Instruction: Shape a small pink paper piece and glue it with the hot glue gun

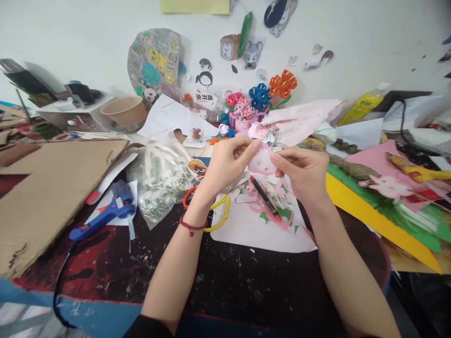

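Between my two hands is a small pink patterned piece with a darker pink edge [262, 161], raised over the paper scraps. My left hand [234, 162] pinches its upper left side. On its right edge, the thumb and fingertips of my right hand [301, 166] are closed. Whether it is paper or cloth I cannot tell. Below lies a white sheet [260, 239] strewn with pink and green scraps [285, 213]. A dark pen with a red end [266, 198] rests across the scraps. Scissors with yellow and red handles [225, 213] lie partly behind my left wrist.
A blue glue gun [118, 206] with a black cord lies at left, beside a clear bag of white items [160, 176] and a big cardboard sheet [52, 202]. Craft flowers [259, 96] stand at the back. Yellow and green sheets [380, 220] and a yellow-handled tool [419, 169] are at right.
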`<state>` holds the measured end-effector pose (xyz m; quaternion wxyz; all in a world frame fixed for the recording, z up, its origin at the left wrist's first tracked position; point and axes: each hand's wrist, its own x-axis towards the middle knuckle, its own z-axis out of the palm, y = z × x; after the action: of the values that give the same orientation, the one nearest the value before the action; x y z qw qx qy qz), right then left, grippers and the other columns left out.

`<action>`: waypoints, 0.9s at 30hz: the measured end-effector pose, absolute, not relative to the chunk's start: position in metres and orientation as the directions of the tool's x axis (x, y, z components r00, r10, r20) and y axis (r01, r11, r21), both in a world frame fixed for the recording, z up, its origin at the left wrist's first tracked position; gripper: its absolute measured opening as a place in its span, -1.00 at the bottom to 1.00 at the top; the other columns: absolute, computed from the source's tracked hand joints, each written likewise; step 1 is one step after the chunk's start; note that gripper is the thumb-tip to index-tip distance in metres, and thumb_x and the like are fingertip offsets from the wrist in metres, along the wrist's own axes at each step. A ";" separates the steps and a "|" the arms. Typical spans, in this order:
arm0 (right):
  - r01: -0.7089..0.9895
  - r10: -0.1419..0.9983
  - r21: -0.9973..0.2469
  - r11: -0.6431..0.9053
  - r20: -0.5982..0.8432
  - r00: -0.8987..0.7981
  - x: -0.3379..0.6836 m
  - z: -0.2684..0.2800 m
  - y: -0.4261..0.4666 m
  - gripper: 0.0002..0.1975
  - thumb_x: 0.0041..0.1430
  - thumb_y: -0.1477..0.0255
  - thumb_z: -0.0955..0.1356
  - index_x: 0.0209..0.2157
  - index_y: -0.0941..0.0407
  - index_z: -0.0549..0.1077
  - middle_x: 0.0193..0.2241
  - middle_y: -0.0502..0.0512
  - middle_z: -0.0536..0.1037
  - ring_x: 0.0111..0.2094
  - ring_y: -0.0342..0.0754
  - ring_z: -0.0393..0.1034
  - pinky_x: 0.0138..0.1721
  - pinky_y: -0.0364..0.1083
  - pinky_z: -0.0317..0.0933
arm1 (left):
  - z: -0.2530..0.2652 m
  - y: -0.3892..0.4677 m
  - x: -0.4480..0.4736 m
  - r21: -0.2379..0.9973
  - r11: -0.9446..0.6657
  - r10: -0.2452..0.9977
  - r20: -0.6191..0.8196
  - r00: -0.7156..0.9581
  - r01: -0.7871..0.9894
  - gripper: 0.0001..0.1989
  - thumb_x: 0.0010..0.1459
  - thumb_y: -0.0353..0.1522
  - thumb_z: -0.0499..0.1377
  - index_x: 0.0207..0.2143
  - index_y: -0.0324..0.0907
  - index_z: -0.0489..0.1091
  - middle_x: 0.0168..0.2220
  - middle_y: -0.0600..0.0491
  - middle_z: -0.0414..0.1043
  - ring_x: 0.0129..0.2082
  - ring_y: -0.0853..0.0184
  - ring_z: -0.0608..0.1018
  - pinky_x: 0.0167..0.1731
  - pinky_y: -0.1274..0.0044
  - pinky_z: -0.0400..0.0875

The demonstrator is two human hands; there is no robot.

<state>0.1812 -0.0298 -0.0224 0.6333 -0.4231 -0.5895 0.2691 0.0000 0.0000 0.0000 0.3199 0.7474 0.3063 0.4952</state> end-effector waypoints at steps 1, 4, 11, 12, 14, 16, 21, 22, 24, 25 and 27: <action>0.161 0.836 -0.850 0.501 0.524 0.163 0.182 -0.023 -0.030 -0.95 0.00 0.40 0.52 -0.48 0.05 0.62 -0.69 -0.07 0.46 -0.70 -0.21 0.29 -0.69 -0.16 0.18 | 0.000 0.001 -0.001 0.790 -0.599 0.778 0.535 0.331 0.131 -0.65 0.26 -0.14 0.16 -0.41 -0.24 0.47 -0.50 0.08 0.44 -0.51 0.48 0.40 -0.50 0.60 0.26; 0.169 0.825 -0.840 0.515 0.540 0.169 0.182 -0.023 -0.029 -0.97 0.01 0.42 0.52 -0.48 0.04 0.63 -0.68 -0.07 0.46 -0.70 -0.21 0.29 -0.70 -0.16 0.16 | -0.002 0.002 -0.004 0.826 -0.557 0.791 0.496 0.359 0.086 -0.69 0.16 -0.13 0.26 -0.36 -0.23 0.51 -0.43 0.03 0.52 -0.45 0.44 0.49 -0.45 0.60 0.37; 0.180 0.806 -0.824 0.537 0.564 0.177 0.181 -0.023 -0.029 -0.96 0.00 0.42 0.52 -0.49 0.04 0.62 -0.67 -0.07 0.46 -0.70 -0.22 0.29 -0.69 -0.17 0.14 | -0.002 0.004 -0.007 0.825 -0.562 0.788 0.510 0.345 0.065 -0.73 0.16 -0.19 0.28 -0.42 -0.24 0.51 -0.49 0.04 0.51 -0.50 0.46 0.48 -0.50 0.61 0.37; 0.183 0.803 -0.821 0.541 0.569 0.179 0.181 -0.023 -0.029 -0.96 0.00 0.42 0.52 -0.49 0.04 0.62 -0.67 -0.07 0.46 -0.70 -0.22 0.28 -0.70 -0.17 0.14 | -0.002 0.004 -0.008 0.820 -0.568 0.787 0.513 0.343 0.076 -0.71 0.20 -0.19 0.24 -0.43 -0.23 0.51 -0.51 0.05 0.49 -0.51 0.47 0.46 -0.51 0.61 0.36; 0.186 0.798 -0.818 0.545 0.574 0.184 0.181 -0.023 -0.029 -0.96 0.01 0.43 0.51 -0.49 0.04 0.62 -0.68 -0.08 0.46 -0.70 -0.23 0.28 -0.70 -0.17 0.14 | 0.000 0.004 -0.009 0.812 -0.575 0.786 0.511 0.350 0.105 -0.64 0.26 -0.17 0.16 -0.46 -0.23 0.50 -0.55 0.06 0.46 -0.54 0.48 0.44 -0.52 0.62 0.35; 0.189 0.794 -0.816 0.547 0.577 0.191 0.181 -0.022 -0.029 -0.96 0.01 0.43 0.51 -0.49 0.04 0.62 -0.67 -0.08 0.46 -0.70 -0.23 0.28 -0.70 -0.17 0.14 | 0.000 0.003 -0.011 0.820 -0.562 0.789 0.489 0.371 0.114 -0.64 0.25 -0.14 0.17 -0.44 -0.23 0.51 -0.54 0.06 0.48 -0.53 0.48 0.47 -0.50 0.62 0.39; 0.209 0.786 -0.809 0.550 0.586 0.199 0.182 -0.022 -0.029 -0.95 0.02 0.43 0.51 -0.49 0.03 0.62 -0.69 -0.08 0.44 -0.71 -0.22 0.27 -0.69 -0.16 0.13 | -0.003 0.003 -0.013 0.847 -0.527 0.795 0.460 0.396 0.073 -0.73 0.11 -0.19 0.32 -0.38 -0.24 0.54 -0.44 0.03 0.57 -0.46 0.44 0.56 -0.44 0.62 0.46; 0.208 0.786 -0.810 0.548 0.584 0.201 0.182 -0.023 -0.029 -0.95 0.02 0.43 0.51 -0.49 0.03 0.62 -0.69 -0.08 0.43 -0.71 -0.22 0.27 -0.69 -0.16 0.13 | -0.003 0.003 -0.013 0.844 -0.532 0.792 0.465 0.396 0.073 -0.74 0.12 -0.19 0.31 -0.39 -0.24 0.54 -0.46 0.03 0.56 -0.48 0.44 0.56 -0.45 0.61 0.46; 0.203 0.788 -0.813 0.546 0.581 0.206 0.182 -0.023 -0.029 -0.94 0.02 0.42 0.51 -0.50 0.04 0.61 -0.70 -0.08 0.42 -0.71 -0.22 0.25 -0.69 -0.16 0.11 | -0.004 0.004 -0.013 0.834 -0.546 0.785 0.477 0.396 0.078 -0.74 0.14 -0.19 0.30 -0.39 -0.23 0.54 -0.47 0.04 0.56 -0.50 0.44 0.55 -0.47 0.60 0.45; 0.201 0.787 -0.813 0.547 0.581 0.207 0.182 -0.023 -0.029 -0.94 0.01 0.42 0.51 -0.50 0.04 0.61 -0.70 -0.08 0.42 -0.71 -0.22 0.25 -0.69 -0.15 0.10 | -0.004 0.004 -0.014 0.828 -0.554 0.781 0.483 0.396 0.084 -0.74 0.14 -0.20 0.29 -0.39 -0.23 0.55 -0.48 0.04 0.56 -0.50 0.45 0.54 -0.47 0.60 0.45; 0.197 0.787 -0.813 0.548 0.581 0.210 0.182 -0.023 -0.029 -0.94 0.01 0.42 0.51 -0.50 0.04 0.61 -0.70 -0.08 0.43 -0.71 -0.22 0.25 -0.69 -0.15 0.10 | -0.003 0.003 -0.014 0.818 -0.567 0.775 0.490 0.399 0.097 -0.77 0.16 -0.23 0.28 -0.38 -0.24 0.55 -0.48 0.04 0.56 -0.51 0.46 0.54 -0.48 0.61 0.44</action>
<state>0.1822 -0.0285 -0.0233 0.6552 -0.4189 -0.5870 0.2251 -0.0138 0.0035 -0.0031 0.3643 0.7529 0.2897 0.4653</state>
